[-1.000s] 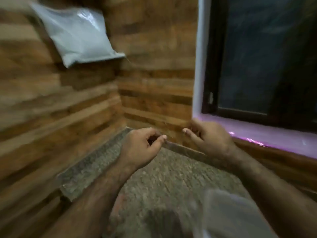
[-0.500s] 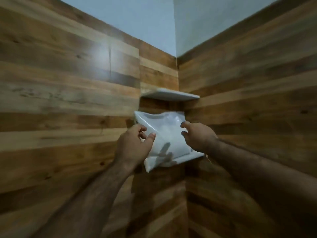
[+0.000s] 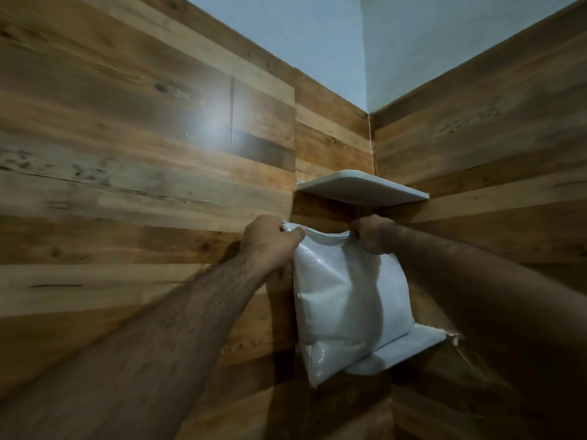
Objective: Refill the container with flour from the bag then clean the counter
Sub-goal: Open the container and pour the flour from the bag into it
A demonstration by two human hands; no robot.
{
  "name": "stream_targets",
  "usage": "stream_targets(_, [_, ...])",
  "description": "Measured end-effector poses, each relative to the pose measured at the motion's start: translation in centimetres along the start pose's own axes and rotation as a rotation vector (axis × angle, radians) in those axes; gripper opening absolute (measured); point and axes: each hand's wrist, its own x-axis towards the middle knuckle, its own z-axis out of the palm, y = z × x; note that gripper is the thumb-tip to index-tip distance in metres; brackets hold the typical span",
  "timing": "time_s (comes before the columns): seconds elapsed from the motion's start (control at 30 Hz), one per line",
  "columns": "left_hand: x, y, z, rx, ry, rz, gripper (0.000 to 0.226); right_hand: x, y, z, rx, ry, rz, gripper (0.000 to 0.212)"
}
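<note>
Fingers [image 3: 290,233] of both hands pinch the flour bag [image 3: 346,300] by its top corners; it hangs below them, base on the lower corner shelf [image 3: 413,344]. Risk: thin plastic could tear or slip under load.

white bag [image 3: 346,300], brown wood-grain wall [image 3: 127,173], white shelf [image 3: 365,188]

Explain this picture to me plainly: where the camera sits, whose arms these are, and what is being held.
No machine here: the camera is worn on a person's head, so you see their own two bare arms reaching out. The left hand and right hand each pinch a top corner of a white flour bag. The bag's bottom rests on a lower corner shelf, partly overhanging its front edge. An upper corner shelf sits above, between wood-panelled walls. No counter or container shows.
</note>
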Motion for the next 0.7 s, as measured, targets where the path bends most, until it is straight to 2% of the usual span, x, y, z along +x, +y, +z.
stream_targets(0.13, [-0.3,1.2,-0.6,0.111,0.010,0.057,0.033,-0.2,0.7,0.3,0.054,0.072,0.017,0.024])
stream_targets(0.2, [-1.1,2.0,-1.0,0.115,0.011,0.098,0.036,-0.9,0.8,-0.6,0.032,0.088,0.034,0.022])
stream_targets(0.37, [-3.5,5.4,-3.1,0.096,0.059,0.266,0.036,-4.2,2.3,-5.2,-0.072,0.178,0.063,0.022])
stream_targets(0.5, [-6.0,8.1,-5.0,0.052,0.128,0.374,0.033,-8.8,3.9,-9.2,-0.020,0.263,0.037,0.024])
stream_targets(0.63, [-11.4,10.2,-5.9,0.047,0.117,0.397,0.048,-15.4,5.4,-11.2,-0.064,0.220,0.028,0.027])
stream_targets(0.7, [-15.2,10.7,-5.8,0.001,0.078,0.388,0.049,-19.7,6.2,-10.9,-0.100,0.159,0.017,0.027])
